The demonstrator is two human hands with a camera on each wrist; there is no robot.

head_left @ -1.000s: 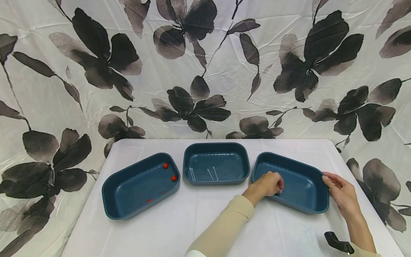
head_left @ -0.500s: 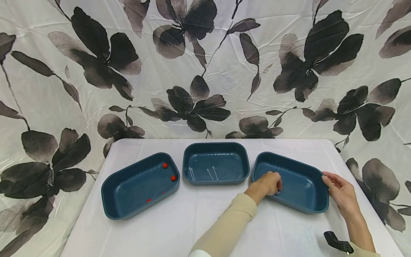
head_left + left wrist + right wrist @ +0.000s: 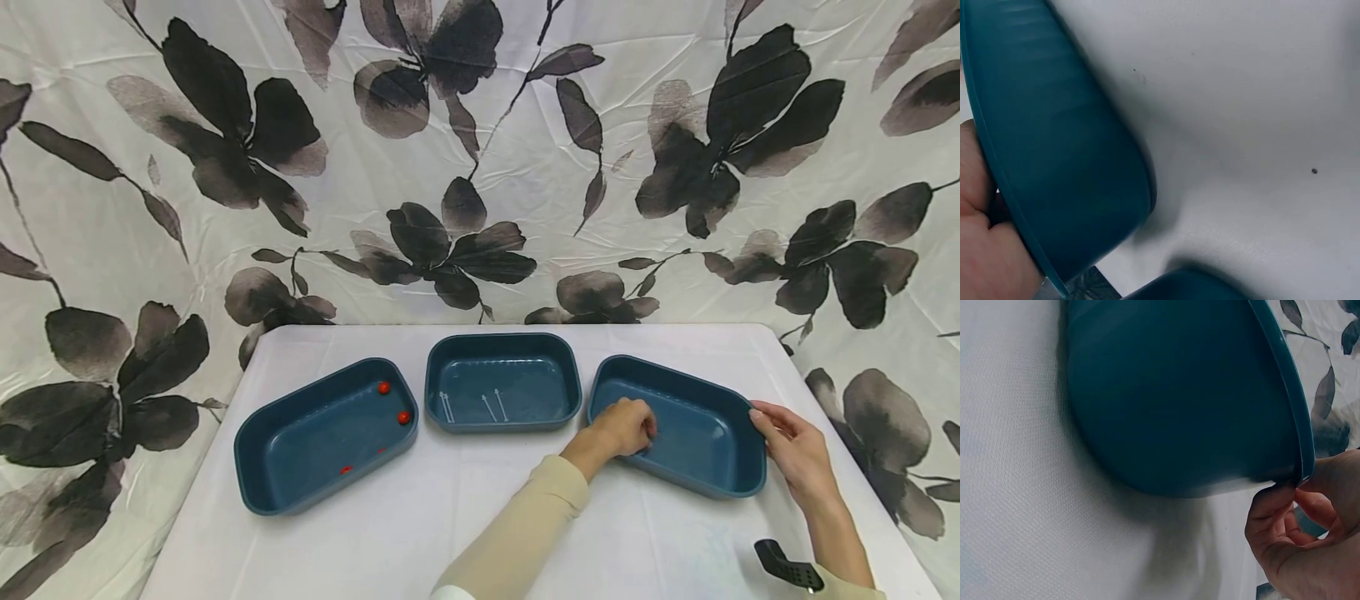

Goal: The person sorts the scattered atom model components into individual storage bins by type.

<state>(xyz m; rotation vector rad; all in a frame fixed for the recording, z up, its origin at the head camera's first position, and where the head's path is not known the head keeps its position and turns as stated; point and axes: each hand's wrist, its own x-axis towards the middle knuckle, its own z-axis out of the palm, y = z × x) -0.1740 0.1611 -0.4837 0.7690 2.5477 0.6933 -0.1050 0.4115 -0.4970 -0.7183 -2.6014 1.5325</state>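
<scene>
My left hand (image 3: pixel 622 429) reaches over the near wall into the left end of the right-hand blue tray (image 3: pixel 701 433), its fingers curled downward. In the left wrist view the hand (image 3: pixel 988 250) lies beyond the tray's wall (image 3: pixel 1066 144); its fingertips are hidden, and I cannot tell whether they hold anything. At the tray's right end, my right hand (image 3: pixel 798 458) pinches the rim between thumb and fingers. The right wrist view shows this hand (image 3: pixel 1300 544) at the rim's corner, outside the tray wall (image 3: pixel 1185 394).
A middle blue tray (image 3: pixel 540 392) contains several thin white sticks (image 3: pixel 490 407) with arrow-like tips. In the left blue tray (image 3: pixel 300 446) are small red balls (image 3: pixel 403 417) and red spots near its front wall. A white cloth (image 3: pixel 360 550) covers the table; a floral curtain (image 3: pixel 555 192) hangs behind.
The left hand shifts only slightly within the right-hand tray, fingers staying low. The right hand keeps its pinch on the rim, and all three trays stay put.
</scene>
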